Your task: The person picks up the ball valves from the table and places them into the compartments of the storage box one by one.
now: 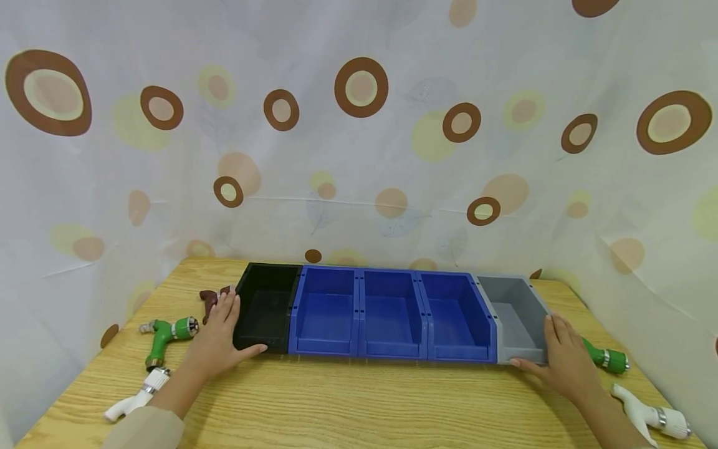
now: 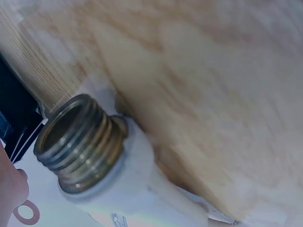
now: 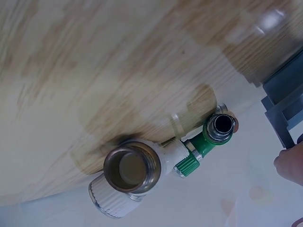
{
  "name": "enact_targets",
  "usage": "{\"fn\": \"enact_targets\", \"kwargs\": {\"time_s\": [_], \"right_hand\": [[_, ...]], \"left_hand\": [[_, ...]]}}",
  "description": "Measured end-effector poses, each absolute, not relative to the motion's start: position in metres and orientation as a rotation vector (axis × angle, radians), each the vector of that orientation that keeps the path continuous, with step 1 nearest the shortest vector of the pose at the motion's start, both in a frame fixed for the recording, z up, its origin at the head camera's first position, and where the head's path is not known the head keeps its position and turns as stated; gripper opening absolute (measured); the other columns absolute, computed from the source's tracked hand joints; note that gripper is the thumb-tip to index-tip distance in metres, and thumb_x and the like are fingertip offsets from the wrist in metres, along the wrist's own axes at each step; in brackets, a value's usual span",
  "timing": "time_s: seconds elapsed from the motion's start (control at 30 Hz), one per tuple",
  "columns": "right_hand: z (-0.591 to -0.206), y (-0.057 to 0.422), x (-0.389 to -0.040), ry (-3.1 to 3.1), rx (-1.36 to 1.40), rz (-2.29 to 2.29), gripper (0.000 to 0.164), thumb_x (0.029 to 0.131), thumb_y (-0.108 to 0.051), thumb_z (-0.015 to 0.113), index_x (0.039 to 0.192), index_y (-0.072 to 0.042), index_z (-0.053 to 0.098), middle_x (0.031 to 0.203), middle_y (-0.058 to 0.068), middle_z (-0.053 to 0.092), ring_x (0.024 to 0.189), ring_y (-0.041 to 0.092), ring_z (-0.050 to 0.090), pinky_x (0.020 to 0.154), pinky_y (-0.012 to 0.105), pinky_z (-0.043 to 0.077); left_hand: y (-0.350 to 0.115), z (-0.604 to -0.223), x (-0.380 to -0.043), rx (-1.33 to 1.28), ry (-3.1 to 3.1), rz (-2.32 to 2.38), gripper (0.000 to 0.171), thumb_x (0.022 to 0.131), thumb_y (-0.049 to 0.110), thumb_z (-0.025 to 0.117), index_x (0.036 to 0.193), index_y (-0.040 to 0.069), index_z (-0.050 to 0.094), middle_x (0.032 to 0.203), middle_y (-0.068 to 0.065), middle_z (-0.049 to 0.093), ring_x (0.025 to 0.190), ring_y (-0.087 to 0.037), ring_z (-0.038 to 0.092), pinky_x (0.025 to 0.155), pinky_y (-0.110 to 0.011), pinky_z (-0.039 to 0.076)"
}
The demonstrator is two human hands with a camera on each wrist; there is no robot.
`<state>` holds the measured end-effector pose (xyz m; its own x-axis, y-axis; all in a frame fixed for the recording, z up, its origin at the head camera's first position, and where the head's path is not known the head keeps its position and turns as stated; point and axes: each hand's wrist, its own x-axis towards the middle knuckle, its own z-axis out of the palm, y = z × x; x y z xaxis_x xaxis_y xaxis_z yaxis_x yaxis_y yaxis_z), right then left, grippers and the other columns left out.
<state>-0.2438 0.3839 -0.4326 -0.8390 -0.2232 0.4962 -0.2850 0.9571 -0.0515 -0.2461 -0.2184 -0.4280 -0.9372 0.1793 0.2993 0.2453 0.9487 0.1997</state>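
Observation:
A row of open-front bins spans the table: a black bin (image 1: 266,342) at the left end, three blue bins (image 1: 392,350) in the middle, a grey bin (image 1: 521,357) at the right end. My left hand (image 1: 215,343) rests along the black bin's outer side, its thumb extended at the front edge. At the other end my right hand (image 1: 569,362) touches the grey bin's outer side, thumb by the front corner. The fingers of both hands look mostly straight. A corner of the grey bin (image 3: 286,99) also shows in the right wrist view, with the thumb (image 3: 291,165) beside it.
Left of the row lie a dark red tap (image 1: 209,299), partly behind my hand, a green tap (image 1: 162,337) and a white tap (image 1: 131,402). To the right are another green tap (image 1: 608,358) and another white tap (image 1: 639,411). A patterned curtain (image 1: 359,156) hangs behind the table.

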Motion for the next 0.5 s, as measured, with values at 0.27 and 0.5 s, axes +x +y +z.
{"fn": "enact_targets", "kwargs": {"time_s": [0.27, 0.5], "right_hand": [[-0.4296, 0.3840, -0.2416, -2.645, 0.359, 0.174, 0.114, 0.064, -0.059, 0.073, 0.131, 0.024, 0.030, 0.132, 0.043, 0.033, 0.119, 0.057, 0.033, 0.099, 0.064, 0.027], [-0.4292, 0.3846, -0.2416, -2.648, 0.355, 0.177, 0.115, 0.065, -0.059, 0.073, 0.132, 0.023, 0.029, 0.132, 0.043, 0.034, 0.118, 0.057, 0.033, 0.099, 0.064, 0.027]], "left_hand": [[-0.2176, -0.4260, -0.2434, -0.317, -2.829, -0.351, 0.109, 0.071, 0.056, 0.069, 0.142, -0.013, 0.021, 0.150, -0.029, 0.018, 0.138, -0.046, 0.018, 0.107, -0.058, 0.027], [-0.2170, -0.4260, -0.2409, -0.317, -2.801, -0.352, 0.109, 0.070, 0.055, 0.071, 0.141, -0.013, 0.024, 0.149, -0.030, 0.020, 0.137, -0.046, 0.020, 0.106, -0.058, 0.027]]}}
